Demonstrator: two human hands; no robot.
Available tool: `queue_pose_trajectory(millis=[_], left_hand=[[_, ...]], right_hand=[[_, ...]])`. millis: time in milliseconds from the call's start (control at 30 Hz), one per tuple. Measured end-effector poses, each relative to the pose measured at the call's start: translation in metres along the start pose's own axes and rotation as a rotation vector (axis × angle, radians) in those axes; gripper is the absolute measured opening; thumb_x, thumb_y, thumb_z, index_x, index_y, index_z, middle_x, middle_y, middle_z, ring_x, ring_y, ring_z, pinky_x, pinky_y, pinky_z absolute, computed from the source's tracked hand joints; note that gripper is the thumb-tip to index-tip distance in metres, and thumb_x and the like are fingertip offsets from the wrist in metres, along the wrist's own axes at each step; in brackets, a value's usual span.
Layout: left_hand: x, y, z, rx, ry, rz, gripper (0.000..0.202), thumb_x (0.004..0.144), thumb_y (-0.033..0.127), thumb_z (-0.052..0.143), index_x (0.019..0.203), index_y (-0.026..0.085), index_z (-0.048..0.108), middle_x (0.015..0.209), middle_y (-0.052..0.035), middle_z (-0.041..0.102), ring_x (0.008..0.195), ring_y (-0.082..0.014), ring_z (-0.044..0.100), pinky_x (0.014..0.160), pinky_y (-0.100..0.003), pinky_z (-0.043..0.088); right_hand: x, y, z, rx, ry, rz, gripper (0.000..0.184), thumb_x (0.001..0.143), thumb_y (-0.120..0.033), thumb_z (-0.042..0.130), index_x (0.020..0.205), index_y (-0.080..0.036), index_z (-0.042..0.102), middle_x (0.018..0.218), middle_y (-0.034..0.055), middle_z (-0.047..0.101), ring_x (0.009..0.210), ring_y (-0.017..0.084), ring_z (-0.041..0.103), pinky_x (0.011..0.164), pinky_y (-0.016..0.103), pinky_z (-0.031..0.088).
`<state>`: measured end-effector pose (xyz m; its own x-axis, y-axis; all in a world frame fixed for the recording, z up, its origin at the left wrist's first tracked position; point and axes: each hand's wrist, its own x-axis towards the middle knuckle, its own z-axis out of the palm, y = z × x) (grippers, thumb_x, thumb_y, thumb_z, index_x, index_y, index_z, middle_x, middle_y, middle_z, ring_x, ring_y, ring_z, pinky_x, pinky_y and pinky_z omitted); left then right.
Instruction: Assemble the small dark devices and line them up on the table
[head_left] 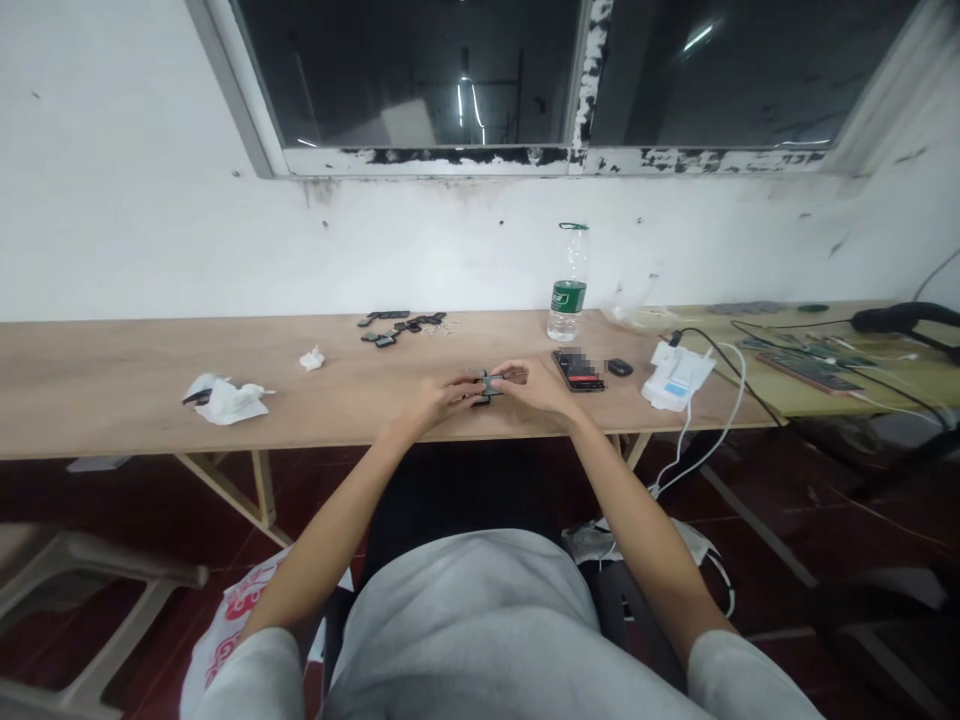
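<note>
Grey cloth over the person's lap (480,620) fills the bottom at 6 o'clock, with both bare forearms reaching up from it. Left hand (439,397) and right hand (534,384) meet at the near edge of the wooden tabletop (112,385), just above centre. Between them sits a small dark grey part (487,384), too small to name further; the fingers of both hands are pinched together on it, left from 9 o'clock, right from 3 o'clock. Just beside the right hand at 3 o'clock lies a dark phone (577,370), then a small black oval piece (620,367) and a white charger box (679,377) with cables. At 9 o'clock lies crumpled white tissue (225,399). Farther back, at 11 o'clock, a scatter of small dark parts (401,327); at 1 o'clock, a clear water bottle (568,290) stands upright near the wall.
</note>
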<state>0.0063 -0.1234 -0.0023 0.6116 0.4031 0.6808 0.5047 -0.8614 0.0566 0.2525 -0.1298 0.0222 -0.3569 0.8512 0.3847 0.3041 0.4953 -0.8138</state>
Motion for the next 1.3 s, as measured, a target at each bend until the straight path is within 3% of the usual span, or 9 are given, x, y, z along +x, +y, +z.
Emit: queue_pose_trajectory(millis=[133, 267, 567, 733, 933, 1100, 1300], left_hand=[[-0.001, -0.004, 0.001, -0.022, 0.014, -0.033, 0.03, 0.105, 0.033, 0.05, 0.118, 0.024, 0.076, 0.128, -0.008, 0.073, 0.111, -0.0219, 0.073, 0.1, -0.035, 0.059], [-0.005, -0.016, 0.004, -0.015, -0.01, -0.07, 0.032, 0.104, 0.029, 0.047, 0.113, 0.023, 0.077, 0.122, -0.0068, 0.076, 0.109, -0.0225, 0.074, 0.096, -0.035, 0.06], [-0.014, -0.048, 0.0, 0.131, -0.167, -0.389, 0.03, 0.098, 0.03, 0.052, 0.106, 0.021, 0.079, 0.12, -0.0107, 0.076, 0.111, -0.0307, 0.072, 0.099, -0.041, 0.055], [-0.019, -0.058, 0.006, 0.156, -0.238, -0.455, 0.028, 0.096, 0.027, 0.053, 0.1, 0.02, 0.079, 0.113, -0.0118, 0.078, 0.105, -0.03, 0.073, 0.096, -0.039, 0.055], [-0.02, -0.061, 0.012, 0.111, -0.215, -0.471, 0.025, 0.091, 0.023, 0.057, 0.097, 0.019, 0.081, 0.11, -0.0111, 0.079, 0.1, -0.0291, 0.074, 0.094, -0.04, 0.056], [-0.018, -0.055, 0.008, 0.107, -0.199, -0.499, 0.025, 0.092, 0.029, 0.058, 0.097, 0.019, 0.081, 0.108, -0.0103, 0.079, 0.089, -0.0273, 0.073, 0.086, -0.037, 0.056], [-0.016, -0.049, 0.0, 0.113, -0.141, -0.507, 0.032, 0.095, 0.038, 0.055, 0.096, 0.018, 0.081, 0.106, -0.012, 0.078, 0.093, -0.0292, 0.072, 0.086, -0.036, 0.054]], right_hand=[[0.002, 0.001, 0.0, -0.011, 0.032, 0.009, 0.02, 0.086, -0.033, 0.075, 0.097, -0.017, 0.076, 0.101, 0.0092, 0.079, 0.096, 0.024, 0.074, 0.092, 0.037, 0.056], [0.004, 0.007, -0.001, -0.023, 0.063, 0.069, 0.017, 0.085, -0.031, 0.076, 0.094, -0.016, 0.077, 0.095, 0.0095, 0.079, 0.087, 0.024, 0.074, 0.082, 0.034, 0.058], [0.004, 0.043, -0.019, -0.069, 0.014, 0.252, 0.021, 0.079, -0.028, 0.082, 0.093, -0.015, 0.074, 0.081, 0.008, 0.078, 0.068, 0.02, 0.072, 0.061, 0.026, 0.053], [0.003, 0.057, -0.021, -0.095, 0.011, 0.297, 0.015, 0.08, -0.025, 0.08, 0.087, -0.015, 0.072, 0.076, 0.0066, 0.076, 0.066, 0.019, 0.072, 0.06, 0.025, 0.051], [0.006, 0.063, -0.021, -0.342, 0.112, 0.188, 0.024, 0.076, -0.032, 0.083, 0.093, -0.017, 0.075, 0.088, 0.0065, 0.077, 0.076, 0.021, 0.071, 0.068, 0.028, 0.05], [0.004, 0.05, -0.021, -0.459, 0.107, 0.152, 0.026, 0.079, -0.037, 0.081, 0.094, -0.016, 0.077, 0.089, 0.0087, 0.077, 0.078, 0.023, 0.07, 0.071, 0.03, 0.05], [0.003, 0.031, 0.001, -0.501, -0.041, -0.156, 0.019, 0.093, -0.028, 0.065, 0.103, -0.02, 0.078, 0.1, 0.0079, 0.076, 0.09, 0.023, 0.068, 0.084, 0.032, 0.05]])
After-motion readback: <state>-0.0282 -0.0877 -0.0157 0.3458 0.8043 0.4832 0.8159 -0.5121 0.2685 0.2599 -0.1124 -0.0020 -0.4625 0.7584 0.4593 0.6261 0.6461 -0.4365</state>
